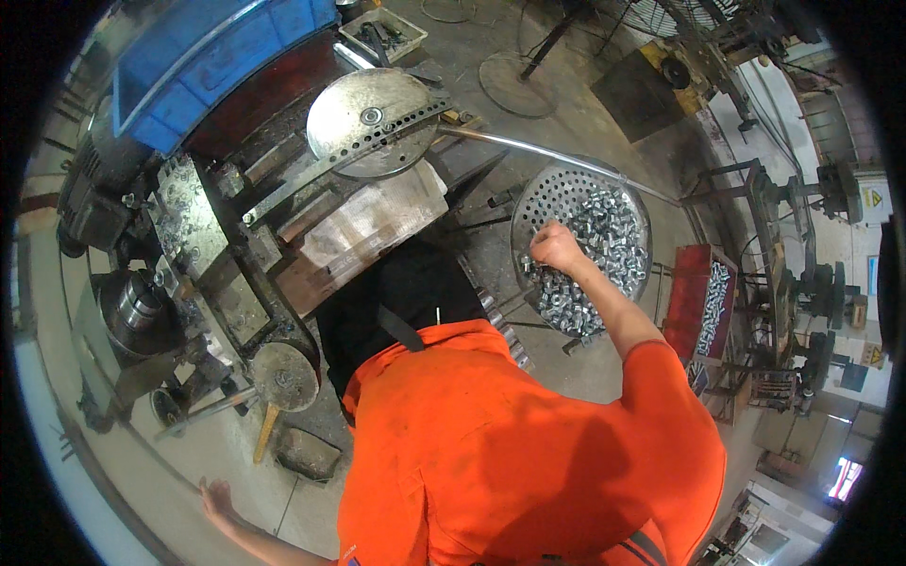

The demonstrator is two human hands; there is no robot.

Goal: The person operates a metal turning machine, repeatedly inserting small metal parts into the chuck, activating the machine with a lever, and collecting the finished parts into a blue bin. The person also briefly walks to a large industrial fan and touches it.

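Observation:
My right hand (557, 247) is over the left part of a round perforated metal tray (549, 193), its fingers drawn together in a pinch. What sits between the fingertips is too small to make out. Shiny short metal pieces (604, 247), like small sleeves or nuts, lie heaped in the tray around and beyond the hand. Down at the lower left, my left hand (218, 502) is held out from my body with its fingers apart. Close to its fingertips is the end of a thin dark rod or edge (160, 457); whether they touch is unclear.
Before me stands a greasy machine with a large metal disc (368, 118) and a perforated bar. A blue bin (217, 71) is behind it. To the right, a red box (689, 292) holds more metal pieces. A yellow-handled tool (266, 434) and a small pan (308, 454) are at lower left.

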